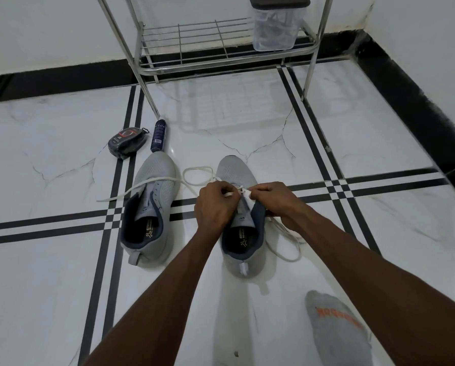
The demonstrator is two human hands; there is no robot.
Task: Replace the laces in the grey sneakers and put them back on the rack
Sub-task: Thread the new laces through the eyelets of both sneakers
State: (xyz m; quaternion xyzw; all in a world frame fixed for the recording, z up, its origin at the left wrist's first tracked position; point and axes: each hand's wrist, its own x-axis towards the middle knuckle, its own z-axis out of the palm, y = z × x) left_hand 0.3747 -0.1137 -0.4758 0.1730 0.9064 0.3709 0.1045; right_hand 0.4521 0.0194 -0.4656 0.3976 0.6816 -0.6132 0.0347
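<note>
Two grey sneakers stand side by side on the tiled floor, toes toward the metal rack. Both hands work over the right sneaker: the left hand pinches a white lace at the eyelets, and the right hand pinches the lace end beside it. The left sneaker has a loose lace draped across it. A dark spray can and a shoe-polish sponge lie just beyond it.
</note>
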